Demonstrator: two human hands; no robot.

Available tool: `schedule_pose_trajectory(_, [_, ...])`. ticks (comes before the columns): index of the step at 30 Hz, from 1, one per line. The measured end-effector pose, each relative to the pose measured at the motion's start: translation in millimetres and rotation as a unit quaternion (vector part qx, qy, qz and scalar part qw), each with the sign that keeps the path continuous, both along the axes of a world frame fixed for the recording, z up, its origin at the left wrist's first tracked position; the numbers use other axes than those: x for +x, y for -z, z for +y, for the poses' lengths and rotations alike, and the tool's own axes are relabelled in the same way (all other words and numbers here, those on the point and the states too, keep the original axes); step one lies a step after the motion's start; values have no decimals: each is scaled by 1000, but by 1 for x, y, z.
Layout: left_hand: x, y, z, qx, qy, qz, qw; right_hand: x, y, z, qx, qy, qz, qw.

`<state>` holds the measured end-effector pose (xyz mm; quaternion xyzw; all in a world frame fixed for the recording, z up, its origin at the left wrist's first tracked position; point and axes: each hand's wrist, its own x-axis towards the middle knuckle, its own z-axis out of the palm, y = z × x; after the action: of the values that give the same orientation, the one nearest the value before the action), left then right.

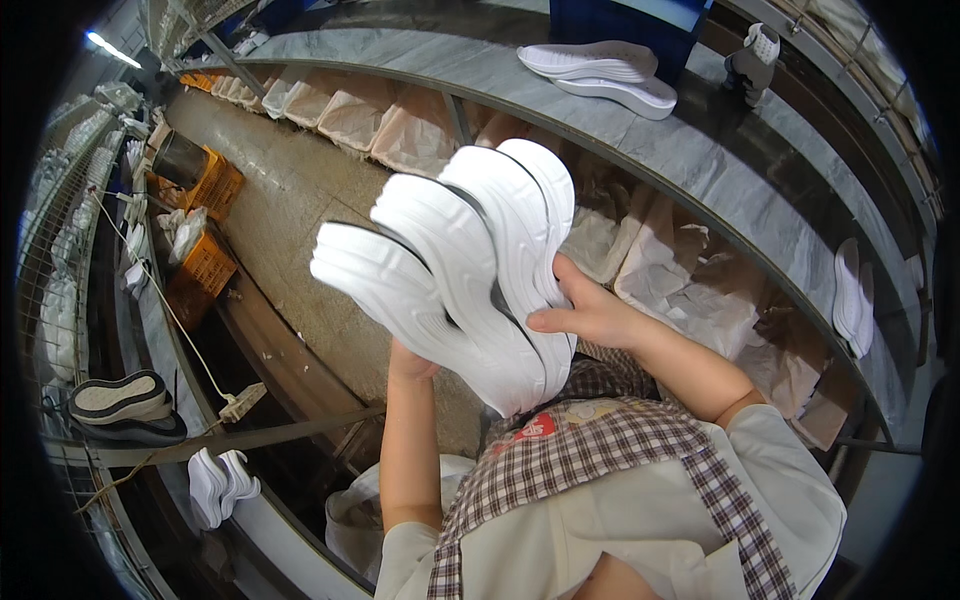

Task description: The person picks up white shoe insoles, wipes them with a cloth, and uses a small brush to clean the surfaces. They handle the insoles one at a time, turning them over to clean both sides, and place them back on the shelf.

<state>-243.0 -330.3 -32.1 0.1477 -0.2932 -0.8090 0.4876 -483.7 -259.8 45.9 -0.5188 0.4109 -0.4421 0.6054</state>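
Step in hand, as I judge: stack of white shoe soles (460, 270) carried at chest height, clear of grey bench (640, 110). Right hand (590, 315) clasps stack's side, thumb across edge. Left hand (410, 362) supports from beneath, fingers hidden; grasp state I cannot tell. Next move calls for firm two-handed hold, stack kept aligned

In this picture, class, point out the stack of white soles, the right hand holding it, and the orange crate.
stack of white soles (455, 270), head view, middle sole's tread.
right hand (590, 312), head view, back of hand.
orange crate (207, 262), head view, side wall.
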Motion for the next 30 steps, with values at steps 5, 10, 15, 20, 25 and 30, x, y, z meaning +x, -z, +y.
schedule_pose_trajectory(5, [3,9,3,-63,-18,-141,988,-5,2,0,-13,15,32,999])
schedule_pose_trajectory(10, [3,13,-2,-92,-21,-193,977,-15,8,-1,-118,60,168,977])
schedule_pose_trajectory(15, [2,7,-11,-67,-22,-136,988,-21,9,2,-160,68,206,963])
schedule_pose_trajectory(20, [1,3,-10,-57,-18,-115,992,-24,7,3,-180,74,216,957])
schedule_pose_trajectory(25, [0,3,-8,-47,-17,-104,993,-24,9,3,-157,61,224,960])
schedule_pose_trajectory(30, [-1,3,-8,-39,-13,-93,995,-22,10,0,-163,61,232,957])
